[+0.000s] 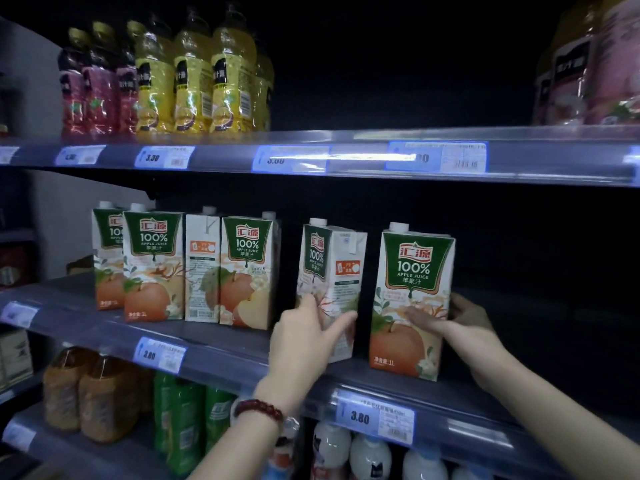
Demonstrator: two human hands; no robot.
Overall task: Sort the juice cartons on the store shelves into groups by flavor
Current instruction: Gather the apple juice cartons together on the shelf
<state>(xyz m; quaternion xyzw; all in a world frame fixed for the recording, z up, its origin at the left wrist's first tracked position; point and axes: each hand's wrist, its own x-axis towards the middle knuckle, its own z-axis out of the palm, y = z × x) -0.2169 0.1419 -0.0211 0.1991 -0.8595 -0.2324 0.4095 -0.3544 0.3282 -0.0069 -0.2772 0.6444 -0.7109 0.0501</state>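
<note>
Gripping two "100% APPLE JUICE" cartons, left hand [304, 336] fingers and right hand [460, 320] fingers curled around one each.

You can read "汇源 100% APPLE JUICE 苹果汁" on the right carton [412, 303], with "1L" near its foot, and the same front on the cartons at left [153, 265]. The upper shelf's price tag [162, 156] reads "3.30". The tags below read "3.80" [375, 417] and "3.80" [159, 355].
</note>
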